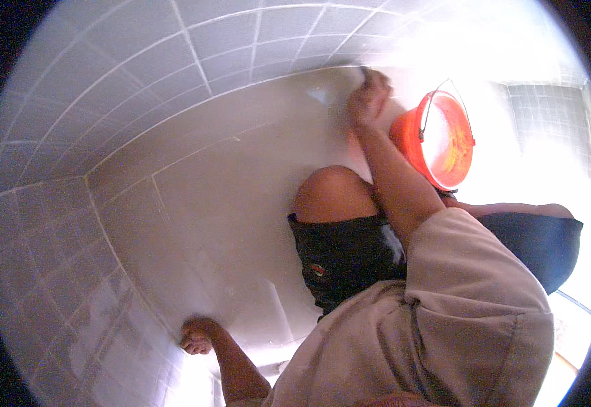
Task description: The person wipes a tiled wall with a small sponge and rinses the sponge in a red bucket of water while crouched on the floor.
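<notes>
I see the left hand (198,335) curled by the floor's (207,210) left edge; the right hand (370,100), near the bucket (409,134), blurs: I cannot tell its grip.

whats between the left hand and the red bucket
Head view, from the left hand to the bucket: floor, a bent knee in black shorts, then the right forearm.

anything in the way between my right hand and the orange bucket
Nothing visible stands between the right hand and the orange bucket; the bucket sits just to the right of that hand and forearm.
</notes>
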`<action>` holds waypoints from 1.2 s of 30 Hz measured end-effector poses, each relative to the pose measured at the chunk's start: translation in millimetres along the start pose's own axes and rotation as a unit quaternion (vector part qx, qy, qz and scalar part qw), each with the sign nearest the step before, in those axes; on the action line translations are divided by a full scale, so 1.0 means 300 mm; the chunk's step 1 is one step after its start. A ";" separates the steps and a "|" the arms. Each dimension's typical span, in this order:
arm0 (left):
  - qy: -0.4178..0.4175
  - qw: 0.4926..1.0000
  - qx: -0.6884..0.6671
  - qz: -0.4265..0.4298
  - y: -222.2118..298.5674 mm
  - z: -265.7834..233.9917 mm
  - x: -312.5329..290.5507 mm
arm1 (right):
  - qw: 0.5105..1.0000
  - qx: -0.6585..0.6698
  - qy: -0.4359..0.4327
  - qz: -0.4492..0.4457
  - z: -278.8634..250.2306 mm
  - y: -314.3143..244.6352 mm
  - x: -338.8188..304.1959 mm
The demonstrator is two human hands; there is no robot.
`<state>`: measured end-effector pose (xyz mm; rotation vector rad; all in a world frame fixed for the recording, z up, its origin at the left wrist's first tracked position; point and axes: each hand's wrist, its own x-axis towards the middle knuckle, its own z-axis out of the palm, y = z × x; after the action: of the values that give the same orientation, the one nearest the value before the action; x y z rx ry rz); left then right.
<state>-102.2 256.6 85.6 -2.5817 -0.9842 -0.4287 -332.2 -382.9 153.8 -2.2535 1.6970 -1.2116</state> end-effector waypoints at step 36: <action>-0.065 0.997 -0.024 0.018 0.036 -0.087 -0.045 | 0.831 0.157 -0.386 -0.369 0.253 -0.579 -0.266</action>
<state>-108.5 230.3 101.5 -2.6961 -0.9789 -0.2813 -155.6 -277.8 143.4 -2.6653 0.3127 -0.4014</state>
